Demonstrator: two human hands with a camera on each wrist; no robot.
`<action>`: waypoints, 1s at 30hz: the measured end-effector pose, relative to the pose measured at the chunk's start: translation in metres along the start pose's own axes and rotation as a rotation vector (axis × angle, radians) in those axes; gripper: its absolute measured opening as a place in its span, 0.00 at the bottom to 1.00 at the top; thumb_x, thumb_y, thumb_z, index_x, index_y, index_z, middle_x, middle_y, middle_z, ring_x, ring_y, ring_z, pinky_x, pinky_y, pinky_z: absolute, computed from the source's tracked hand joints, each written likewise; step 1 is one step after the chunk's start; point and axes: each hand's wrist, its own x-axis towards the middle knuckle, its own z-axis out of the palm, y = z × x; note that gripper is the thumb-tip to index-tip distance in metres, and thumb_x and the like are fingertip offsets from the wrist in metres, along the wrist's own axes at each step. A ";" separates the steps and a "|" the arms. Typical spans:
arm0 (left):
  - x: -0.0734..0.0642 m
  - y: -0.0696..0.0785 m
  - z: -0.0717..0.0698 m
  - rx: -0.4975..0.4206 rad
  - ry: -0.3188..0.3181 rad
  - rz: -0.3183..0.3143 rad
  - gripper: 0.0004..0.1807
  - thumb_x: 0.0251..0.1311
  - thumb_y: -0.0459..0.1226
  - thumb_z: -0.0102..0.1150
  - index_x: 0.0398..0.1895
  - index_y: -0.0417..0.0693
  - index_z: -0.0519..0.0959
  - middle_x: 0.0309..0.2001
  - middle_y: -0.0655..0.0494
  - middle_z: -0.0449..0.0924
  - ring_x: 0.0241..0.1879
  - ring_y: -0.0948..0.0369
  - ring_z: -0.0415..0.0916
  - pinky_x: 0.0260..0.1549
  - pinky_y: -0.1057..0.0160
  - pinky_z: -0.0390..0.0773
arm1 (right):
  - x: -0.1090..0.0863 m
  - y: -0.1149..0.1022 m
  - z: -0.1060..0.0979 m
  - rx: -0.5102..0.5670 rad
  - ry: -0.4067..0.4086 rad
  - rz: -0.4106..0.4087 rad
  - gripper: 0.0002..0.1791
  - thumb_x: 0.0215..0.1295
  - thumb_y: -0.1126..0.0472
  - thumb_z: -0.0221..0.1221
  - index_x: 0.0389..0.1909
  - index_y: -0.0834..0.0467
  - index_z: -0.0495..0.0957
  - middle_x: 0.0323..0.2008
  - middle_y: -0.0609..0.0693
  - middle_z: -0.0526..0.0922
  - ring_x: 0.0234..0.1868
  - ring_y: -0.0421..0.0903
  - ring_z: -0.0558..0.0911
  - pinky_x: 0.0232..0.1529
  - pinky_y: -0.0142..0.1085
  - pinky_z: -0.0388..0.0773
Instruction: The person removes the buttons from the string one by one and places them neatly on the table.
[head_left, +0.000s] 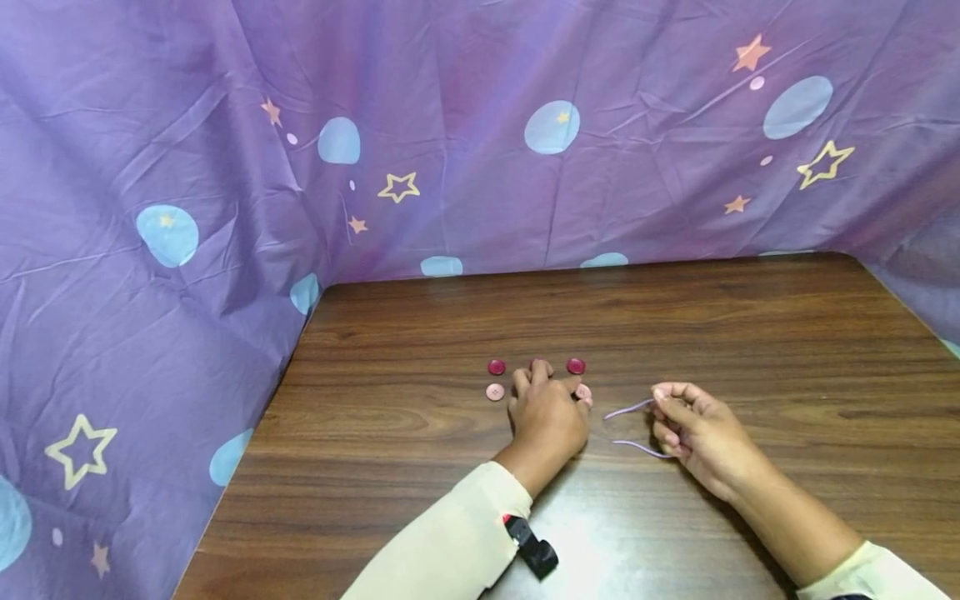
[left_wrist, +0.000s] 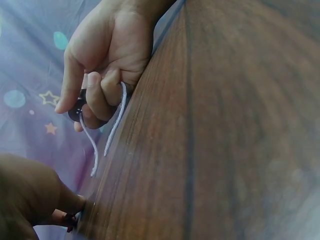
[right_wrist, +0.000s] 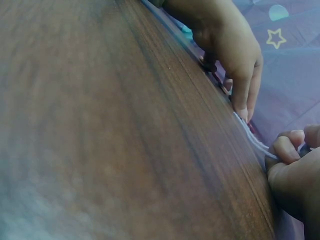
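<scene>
My left hand (head_left: 551, 412) reaches down over a small group of buttons. Its thumb and forefinger pinch a light pink button (head_left: 583, 391) at the right of the group. Dark pink buttons (head_left: 497, 367) lie beyond the hand, one partly covered by its fingers. Another light pink button, with small holes, (head_left: 495, 392) is left of it. To the right, my right hand (head_left: 701, 437) is raised with curled fingers holding a lilac string (head_left: 630, 409). Both string ends hang out toward the left hand. In the left wrist view, a dark round piece (left_wrist: 76, 110) shows at the right fingers where the string comes out.
All this happens on a brown wood-grain table (head_left: 390, 467). A purple curtain (head_left: 465, 200) with stars and blue spots hangs behind the table and along its left side. A black strap piece (head_left: 532, 547) sits on the left sleeve.
</scene>
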 end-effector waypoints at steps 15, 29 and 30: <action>-0.001 -0.002 0.001 0.025 0.047 0.037 0.15 0.67 0.52 0.68 0.55 0.79 0.90 0.61 0.56 0.79 0.60 0.51 0.70 0.47 0.51 0.80 | 0.001 0.000 -0.003 0.011 -0.011 -0.007 0.06 0.88 0.62 0.51 0.51 0.54 0.76 0.32 0.41 0.76 0.25 0.36 0.71 0.25 0.29 0.67; -0.003 -0.009 0.003 -0.036 0.153 0.080 0.19 0.60 0.49 0.74 0.55 0.71 0.92 0.56 0.56 0.83 0.57 0.52 0.75 0.47 0.52 0.81 | 0.001 -0.001 -0.002 -0.012 -0.002 0.006 0.06 0.88 0.62 0.51 0.51 0.53 0.77 0.32 0.40 0.75 0.26 0.36 0.71 0.26 0.28 0.70; -0.004 -0.009 0.003 -0.046 0.165 0.086 0.19 0.59 0.48 0.75 0.55 0.70 0.92 0.56 0.56 0.84 0.57 0.52 0.75 0.47 0.52 0.81 | 0.001 -0.001 -0.002 -0.013 -0.002 0.006 0.06 0.88 0.62 0.51 0.51 0.53 0.77 0.32 0.40 0.75 0.26 0.36 0.71 0.26 0.29 0.70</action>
